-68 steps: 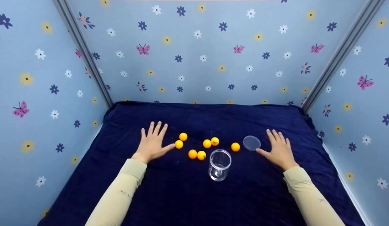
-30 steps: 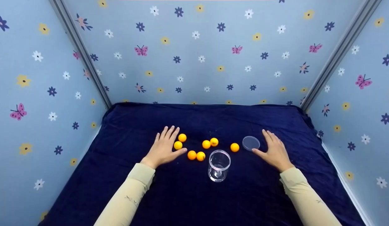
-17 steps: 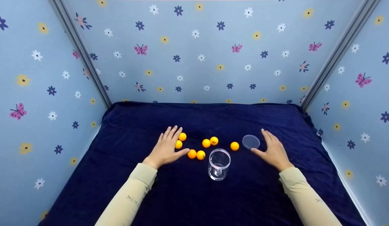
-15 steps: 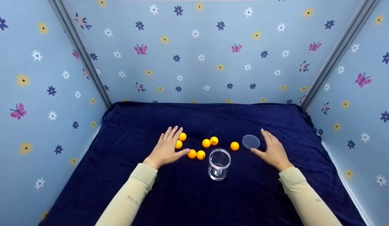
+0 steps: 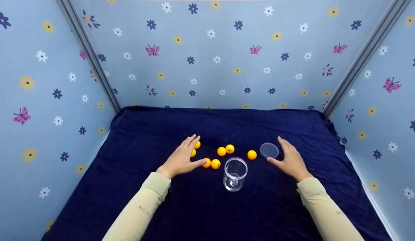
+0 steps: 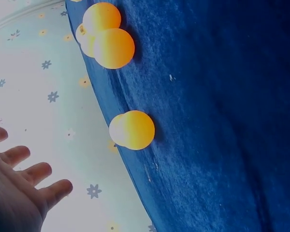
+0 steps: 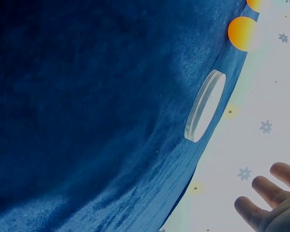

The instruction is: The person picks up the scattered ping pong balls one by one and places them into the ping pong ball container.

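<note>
My left hand (image 5: 181,158) hovers at the left end of a group of orange ping-pong balls (image 5: 221,151), its fingers extended and nothing in its grasp. It partly hides two balls behind its fingers, and the thumb tip overlaps another ball (image 5: 206,163). Over on the right, my right hand (image 5: 292,160) is held beside a clear round lid (image 5: 269,150), thumb spread from the straight fingers. In the right wrist view the lid (image 7: 205,106) lies on the cloth, apart from the fingers. An uncovered clear jar (image 5: 235,174) stands upright between the hands, with no ball in it.
Dark blue cloth (image 5: 207,207) covers the table. Flower-patterned walls (image 5: 217,47) enclose it at the back and both sides. A single ball (image 5: 251,155) lies between the jar and the lid.
My left hand has moved right, from beside the balls to partly in front of the leftmost ones. The right hand has shifted slightly left toward the lid. Balls, jar and lid stay put.
</note>
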Motion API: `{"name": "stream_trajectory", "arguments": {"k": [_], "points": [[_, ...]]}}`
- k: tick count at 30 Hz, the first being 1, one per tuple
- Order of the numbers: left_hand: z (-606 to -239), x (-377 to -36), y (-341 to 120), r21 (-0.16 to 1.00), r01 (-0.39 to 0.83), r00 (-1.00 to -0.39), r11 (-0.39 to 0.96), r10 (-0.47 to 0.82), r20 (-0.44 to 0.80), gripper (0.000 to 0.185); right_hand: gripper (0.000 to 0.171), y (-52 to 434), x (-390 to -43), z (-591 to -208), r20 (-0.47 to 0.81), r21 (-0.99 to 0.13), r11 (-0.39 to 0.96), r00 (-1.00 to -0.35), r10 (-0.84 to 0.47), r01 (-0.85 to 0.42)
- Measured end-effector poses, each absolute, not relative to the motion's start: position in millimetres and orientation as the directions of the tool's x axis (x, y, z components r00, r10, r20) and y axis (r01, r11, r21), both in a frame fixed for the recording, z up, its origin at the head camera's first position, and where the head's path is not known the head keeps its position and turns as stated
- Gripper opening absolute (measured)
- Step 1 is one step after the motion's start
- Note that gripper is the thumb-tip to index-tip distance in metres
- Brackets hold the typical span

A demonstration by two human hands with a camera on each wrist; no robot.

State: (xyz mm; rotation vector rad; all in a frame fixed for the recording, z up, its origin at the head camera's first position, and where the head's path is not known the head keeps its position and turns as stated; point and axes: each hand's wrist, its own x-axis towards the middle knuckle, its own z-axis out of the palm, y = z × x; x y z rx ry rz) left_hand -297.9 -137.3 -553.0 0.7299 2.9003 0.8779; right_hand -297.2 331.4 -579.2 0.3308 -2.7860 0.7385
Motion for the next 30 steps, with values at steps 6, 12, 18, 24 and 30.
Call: {"name": "stream_trajectory", "arguments": {"k": [6,12,18,24,30], "points": [[-552,-297,-133,0.552,0.439,-0.885,0.709,0.447,0.13,0.104,0.101,329,-299,-578,0.295,-0.478,0.829,-0.942,-0.161,-0.291],[-551,-296,-129,0.568,0.45,-0.879,0.689,0.455,0.145,0.106,0.101,326,-300,-577,0.275,-0.493,0.822,-0.947,-0.164,-0.285],[-550,-295,-123,0.594,0.46,-0.871,0.66,0.464,0.16,0.099,0.101,325,-299,-576,0.267,-0.501,0.82,-0.951,-0.157,-0.276],[-549,-293,-119,0.623,0.456,-0.87,0.636,0.466,0.161,0.1,0.1,323,-297,-578,0.261,-0.507,0.816,-0.952,-0.16,-0.277],[-548,-293,-114,0.648,0.453,-0.869,0.613,0.466,0.167,0.101,0.099,321,-297,-579,0.255,-0.497,0.821,-0.952,-0.171,-0.281]]}}
